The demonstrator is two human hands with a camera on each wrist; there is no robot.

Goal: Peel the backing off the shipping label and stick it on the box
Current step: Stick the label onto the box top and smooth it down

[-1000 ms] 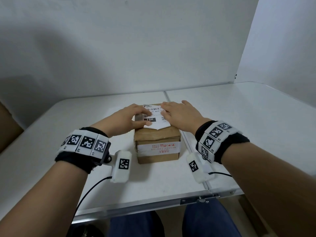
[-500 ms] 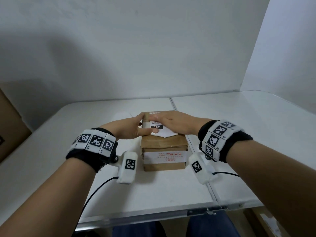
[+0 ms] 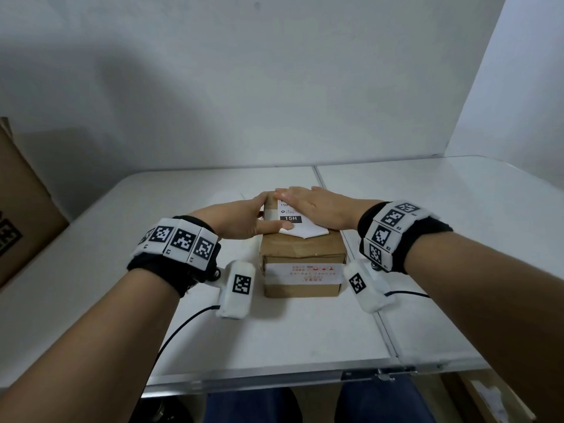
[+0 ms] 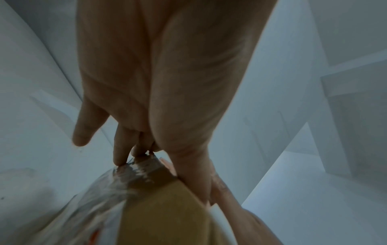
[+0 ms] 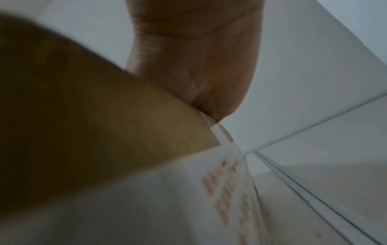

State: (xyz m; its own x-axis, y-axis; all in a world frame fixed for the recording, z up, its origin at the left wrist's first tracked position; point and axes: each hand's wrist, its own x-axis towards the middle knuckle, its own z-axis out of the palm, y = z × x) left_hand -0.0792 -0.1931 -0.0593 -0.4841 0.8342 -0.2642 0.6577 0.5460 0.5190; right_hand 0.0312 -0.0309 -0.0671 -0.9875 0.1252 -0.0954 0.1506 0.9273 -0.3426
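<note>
A brown cardboard box stands in the middle of the white table. The white shipping label, printed "15H", lies on its top, its near edge peaked. My right hand lies flat on the label, fingers straight and reaching the box's left edge. My left hand is against the box's left side, thumb on the top edge by the label's corner. In the left wrist view its straight fingers touch the taped edge of the box. The right wrist view shows the heel of the right hand on the box.
A large brown carton stands at the table's left edge. A seam splits the tabletop just right of the box. White walls close the back and right. A thin pale sheet lies on the table beyond the box's far left corner.
My right hand has slid left across the label to the box's left edge. My left hand has come off the label top to the box's left side. The head view has tilted up.
</note>
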